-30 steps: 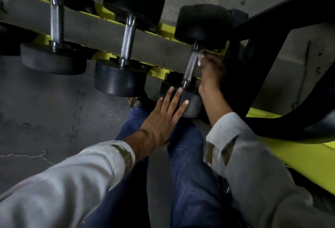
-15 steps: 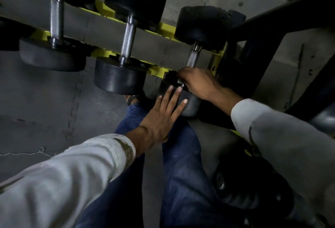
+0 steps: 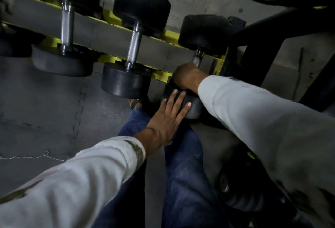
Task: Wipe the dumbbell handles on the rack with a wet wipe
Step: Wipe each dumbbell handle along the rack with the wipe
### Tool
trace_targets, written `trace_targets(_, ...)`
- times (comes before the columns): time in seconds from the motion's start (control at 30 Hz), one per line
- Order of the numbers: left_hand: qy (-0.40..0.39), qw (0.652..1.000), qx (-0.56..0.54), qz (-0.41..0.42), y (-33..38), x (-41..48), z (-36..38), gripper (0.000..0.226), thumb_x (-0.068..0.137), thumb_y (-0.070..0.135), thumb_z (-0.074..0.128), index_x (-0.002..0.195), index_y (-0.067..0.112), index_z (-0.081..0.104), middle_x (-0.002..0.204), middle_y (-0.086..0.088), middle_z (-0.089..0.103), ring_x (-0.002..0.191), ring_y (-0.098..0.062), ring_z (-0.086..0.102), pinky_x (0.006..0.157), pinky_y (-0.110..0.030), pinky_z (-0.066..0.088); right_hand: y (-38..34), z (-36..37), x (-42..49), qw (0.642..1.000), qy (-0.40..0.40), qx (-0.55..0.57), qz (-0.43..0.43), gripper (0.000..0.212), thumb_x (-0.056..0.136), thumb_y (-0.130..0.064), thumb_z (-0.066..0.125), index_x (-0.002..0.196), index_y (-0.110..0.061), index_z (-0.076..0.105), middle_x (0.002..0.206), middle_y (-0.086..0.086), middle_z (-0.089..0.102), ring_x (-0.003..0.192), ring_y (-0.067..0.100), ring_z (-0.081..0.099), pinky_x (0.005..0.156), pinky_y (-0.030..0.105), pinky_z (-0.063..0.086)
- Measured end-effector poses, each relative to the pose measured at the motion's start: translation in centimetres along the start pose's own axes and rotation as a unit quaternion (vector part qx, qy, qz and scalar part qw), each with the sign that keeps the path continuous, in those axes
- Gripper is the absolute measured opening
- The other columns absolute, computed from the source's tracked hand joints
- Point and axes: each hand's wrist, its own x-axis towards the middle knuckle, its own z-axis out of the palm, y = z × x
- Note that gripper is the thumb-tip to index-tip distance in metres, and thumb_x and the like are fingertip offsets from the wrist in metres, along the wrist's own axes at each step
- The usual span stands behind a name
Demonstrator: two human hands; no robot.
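- Right now the right hand [image 3: 187, 77] is curled shut around the near end of the handle [image 3: 196, 59] of the dumbbell at the right end of the rack [image 3: 101, 35]; only a short stretch of bare metal shows above the knuckles.
- No wet wipe shows anywhere in view, so I cannot tell whether one is balled inside that fist.
- Beside it, the left hand [image 3: 167, 119] is spread flat, fingers [image 3: 172, 99] splayed, palm pressed against the dumbbell's near black weight [image 3: 194, 109], holding nothing and seemingly bracing it.
- Likely slip: if the wiping fist pulls down the handle harder than the palm pushes back, the dumbbell could roll or slide off its yellow cradle [image 3: 161, 73] towards the person's jeans [image 3: 183, 164] and the foot [image 3: 135, 102] just below the rack.
- Another risk: the fist sits tight where handle meets weight, so knuckles could get pinched there if the dumbbell shifts.
- A third, smaller one: the upper stretch of the handle by the far weight [image 3: 204, 32] might get skipped, since the hand covers only the lower part.
- Further left, the middle dumbbell's handle [image 3: 134, 46] and the left one's handle [image 3: 67, 23] lie bare in their cradles, with no hand near them.
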Motion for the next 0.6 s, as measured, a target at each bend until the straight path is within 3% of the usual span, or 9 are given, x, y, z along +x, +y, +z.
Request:
trace_targets(0.13, 0.005, 1.000, -0.003, 0.000, 0.0, 0.1, 0.0, 0.136, 0.082, 0.056, 0.075, 0.156, 0.007, -0.028, 0.155, -0.033, -0.039, 0.149, -0.054, -0.023, 0.124, -0.059, 0.015, 0.6, -0.2, -0.2, 0.994, -0.052, 0.089, -0.033, 0.028, 0.098, -0.021, 0.048, 0.118, -0.010, 0.066, 0.124, 0.010, 0.065, 0.098, 0.033, 0.064, 0.073, 0.033, 0.048)
trace_targets(0.2, 0.011, 1.000, 0.003, -0.003, 0.1, 0.1, 0.2, 0.138, 0.081, 0.059, 0.074, 0.156, 0.005, -0.028, 0.153, -0.034, -0.041, 0.149, -0.055, -0.023, 0.123, -0.059, 0.017, 1.7, 0.2, -1.1, 0.993, -0.035, 0.090, -0.062, 0.029, 0.100, -0.022, 0.049, 0.123, -0.013, 0.063, 0.123, 0.010, 0.066, 0.102, 0.033, 0.065, 0.075, 0.032, 0.051)
trace_targets(0.3, 0.012, 1.000, 0.011, -0.002, 0.0, 0.1, 0.2, 0.143, 0.078, 0.066, 0.074, 0.155, 0.004, -0.029, 0.153, -0.035, -0.040, 0.149, -0.055, -0.023, 0.123, -0.058, 0.018, 2.7, 2.2, -3.2, 0.994, 0.062, 0.062, -0.065, 0.030, 0.097, -0.023, 0.052, 0.124, -0.020, 0.064, 0.120, 0.007, 0.069, 0.110, 0.030, 0.065, 0.078, 0.033, 0.051)
trace_targets(0.43, 0.010, 1.000, 0.000, 0.001, 0.1, 0.0, 0.1, 0.141, 0.080, 0.065, 0.073, 0.155, 0.005, -0.029, 0.154, -0.035, -0.039, 0.149, -0.055, -0.023, 0.124, -0.059, 0.016, 3.2, 6.8, -4.3, 0.965, 0.243, 0.064, -0.081, 0.035, 0.096, -0.029, 0.051, 0.130, -0.032, 0.060, 0.133, -0.007, 0.064, 0.096, 0.025, 0.072, 0.063, 0.027, 0.045)
trace_targets(0.5, 0.012, 1.000, 0.000, 0.000, 0.1, 0.0, 0.2, 0.138, 0.082, 0.062, 0.073, 0.155, 0.005, -0.029, 0.154, -0.035, -0.040, 0.149, -0.055, -0.024, 0.124, -0.059, 0.016, 4.7, 7.8, -3.5, 0.952, 0.288, 0.091, -0.037, 0.044, 0.094, -0.020, 0.054, 0.138, -0.027, 0.055, 0.145, -0.004, 0.055, 0.085, 0.031, 0.072, 0.060, 0.032, 0.052)
trace_targets(0.6, 0.011, 1.000, -0.008, 0.002, 0.0, 0.0, 0.1, 0.136, 0.082, 0.060, 0.073, 0.157, 0.006, -0.026, 0.155, -0.033, -0.040, 0.149, -0.053, -0.024, 0.124, -0.059, 0.016, 5.9, 7.8, -2.4, 0.913, 0.371, 0.150, 0.083, 0.039, 0.097, -0.021, 0.045, 0.135, -0.023, 0.056, 0.140, 0.001, 0.057, 0.085, 0.034, 0.069, 0.060, 0.037, 0.055)
